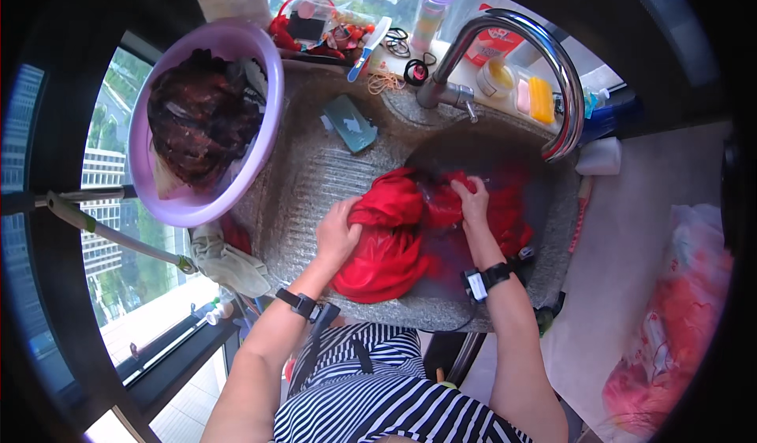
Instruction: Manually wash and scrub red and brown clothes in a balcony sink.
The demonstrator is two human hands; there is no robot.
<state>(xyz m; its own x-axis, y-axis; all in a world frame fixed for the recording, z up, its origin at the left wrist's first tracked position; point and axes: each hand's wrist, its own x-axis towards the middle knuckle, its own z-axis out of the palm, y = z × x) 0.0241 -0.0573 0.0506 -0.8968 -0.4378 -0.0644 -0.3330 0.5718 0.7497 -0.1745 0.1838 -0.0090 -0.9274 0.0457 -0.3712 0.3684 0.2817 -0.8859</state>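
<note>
A wet red cloth (387, 236) lies bunched over the ribbed washboard side of a stone sink (290, 165) and trails into dark water in the basin (452, 271). My left hand (339, 233) grips the left edge of the bunch. Farther right, my right hand (471, 197) pinches a fold of red cloth over the water, with more cloth under the surface beside it. Both wrists wear black straps. A chrome faucet (511, 23) arches over the basin's far right side; whether water runs from it I cannot tell.
A purple plastic tub (272, 141) with dark wet laundry stands at the left. A greenish soap bar (350, 125) lies on the washboard's upper part. Along the back ledge are a blue-and-white knife-shaped tool (369, 48), hair ties (416, 72), a jar (497, 77) and a yellow bar (541, 100).
</note>
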